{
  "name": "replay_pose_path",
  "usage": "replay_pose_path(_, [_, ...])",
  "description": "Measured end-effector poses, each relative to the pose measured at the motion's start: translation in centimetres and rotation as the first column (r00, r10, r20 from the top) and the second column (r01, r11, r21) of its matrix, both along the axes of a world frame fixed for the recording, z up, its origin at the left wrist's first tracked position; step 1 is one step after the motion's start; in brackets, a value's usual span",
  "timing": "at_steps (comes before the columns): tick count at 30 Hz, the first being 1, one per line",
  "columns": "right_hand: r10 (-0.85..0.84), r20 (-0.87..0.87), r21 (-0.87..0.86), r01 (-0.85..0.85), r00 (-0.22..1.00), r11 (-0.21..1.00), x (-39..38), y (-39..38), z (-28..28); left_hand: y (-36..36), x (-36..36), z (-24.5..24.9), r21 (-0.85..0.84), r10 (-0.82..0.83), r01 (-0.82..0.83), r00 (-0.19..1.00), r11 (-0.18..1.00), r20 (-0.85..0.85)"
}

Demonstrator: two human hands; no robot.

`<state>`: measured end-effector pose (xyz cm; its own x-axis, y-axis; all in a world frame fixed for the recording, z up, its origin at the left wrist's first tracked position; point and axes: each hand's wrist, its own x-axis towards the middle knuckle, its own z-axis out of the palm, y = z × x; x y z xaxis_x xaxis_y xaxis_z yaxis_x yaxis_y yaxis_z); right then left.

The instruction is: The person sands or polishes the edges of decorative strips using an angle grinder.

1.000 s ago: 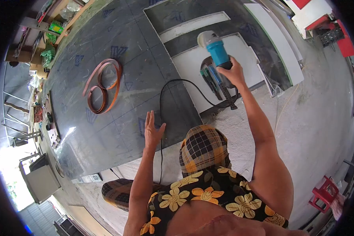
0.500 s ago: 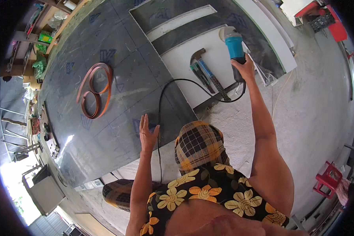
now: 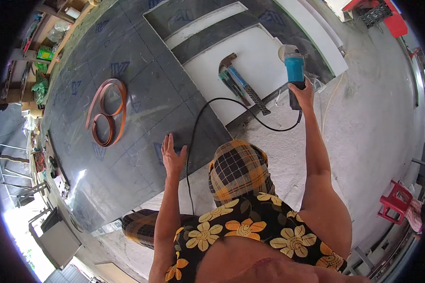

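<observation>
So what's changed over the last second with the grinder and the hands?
The right hand swung the angle grinder rightwards, off the hammer and out to the edge of the white board, its cord trailing. It kept its grip throughout. The left hand stayed flat on the dark sheet; the orange strap coil did not move.

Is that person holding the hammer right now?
No, the hammer lies untouched on the white board, while the right hand grips a blue grinder.
</observation>
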<state>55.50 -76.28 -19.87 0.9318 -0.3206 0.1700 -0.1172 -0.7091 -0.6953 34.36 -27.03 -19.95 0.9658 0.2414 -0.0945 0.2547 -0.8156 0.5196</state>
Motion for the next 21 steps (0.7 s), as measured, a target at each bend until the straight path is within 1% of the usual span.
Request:
replay_pose_path(3, [0.026,0.023,0.037,-0.027,0.999,0.999,-0.9,-0.3,-0.4,0.0,0.0,0.1,0.026,-0.011,0.011,1.000,1.000,-0.005])
replay_pose_path(7, [0.106,-0.117,0.132,-0.091,0.988,0.987,-1.6,2.5,3.3,-0.1,0.1,0.1,0.020,-0.006,0.007,1.000,1.000,-0.015])
replay_pose_path(10, [0.216,-0.109,0.227,-0.187,0.970,0.956,-2.0,6.0,5.1,-0.8,-0.3,0.4,0.017,0.016,-0.016,1.000,1.000,-0.001])
replay_pose_path(11, [0.265,-0.057,0.236,-0.245,0.963,0.940,-1.8,7.0,4.4,-1.0,-0.7,0.0,0.056,-0.006,0.003,0.998,0.998,0.056])
replay_pose_path(12, [0.321,-0.062,0.274,-0.293,0.945,0.916,-1.8,8.3,4.6,-1.3,-1.2,-0.6,0.096,-0.028,0.017,0.993,0.995,0.112])
replay_pose_path(13, [0.381,-0.066,0.313,-0.344,0.922,0.885,-2.0,9.8,5.1,-1.7,-1.6,-0.6,0.140,-0.048,0.024,0.985,0.990,0.164])
replay_pose_path(15, [0.500,-0.053,0.375,-0.447,0.865,0.812,-2.6,13.2,5.6,-2.9,-2.4,-0.2,0.098,0.001,-0.015,0.990,0.995,0.142])
replay_pose_path(16, [0.570,-0.084,0.393,-0.498,0.817,0.773,-2.8,14.4,5.5,-3.5,-3.0,0.1,0.083,0.036,-0.047,0.991,0.995,0.128])
replay_pose_path(18, [0.696,-0.140,0.434,-0.588,0.704,0.682,-3.3,17.1,5.1,-4.3,-3.6,-0.2,0.074,0.170,-0.177,0.981,0.981,0.094])
replay_pose_path(19, [0.729,-0.112,0.418,-0.634,0.675,0.651,-3.7,18.5,4.7,-4.5,-3.9,-0.4,0.068,0.232,-0.237,0.970,0.969,0.079])
replay_pose_path(21, [0.827,-0.119,0.444,-0.715,0.549,0.539,-4.3,21.2,4.4,-4.4,-4.7,-1.8,0.055,0.282,-0.285,0.957,0.957,0.063])
